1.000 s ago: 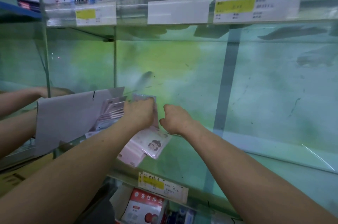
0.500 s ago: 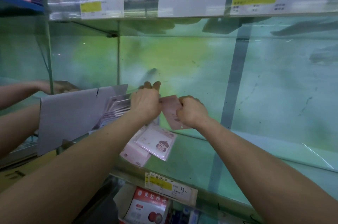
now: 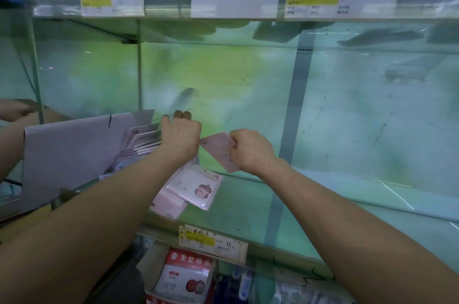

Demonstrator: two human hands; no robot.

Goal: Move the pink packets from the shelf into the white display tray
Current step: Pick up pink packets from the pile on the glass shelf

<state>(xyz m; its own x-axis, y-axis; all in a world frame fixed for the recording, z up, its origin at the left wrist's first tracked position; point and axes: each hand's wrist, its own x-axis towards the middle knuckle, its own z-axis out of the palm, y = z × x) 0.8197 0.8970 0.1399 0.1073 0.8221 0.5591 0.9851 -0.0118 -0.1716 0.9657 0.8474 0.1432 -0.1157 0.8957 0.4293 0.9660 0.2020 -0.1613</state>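
A right hand pinches one flat pink plastic packet above the glass shelf. At nine o'clock, the left hand presses upright packets in the white cardboard display tray; its grip is unclear. Two cartoon-printed packets lie at six o'clock.

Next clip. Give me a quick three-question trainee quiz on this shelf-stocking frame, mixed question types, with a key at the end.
1. True or false: the right hand has a grip on a pink packet.
2. Multiple choice: the packets standing upright in the white display tray are steadied by
A. the left hand
B. the right hand
C. neither hand
3. Short answer: where do the loose pink packets lie, relative to the left forearm?

Key
1. True; it is raised off the glass shelf.
2. A
3. Flat on the glass shelf, just below and right of the left forearm, beside the tray.
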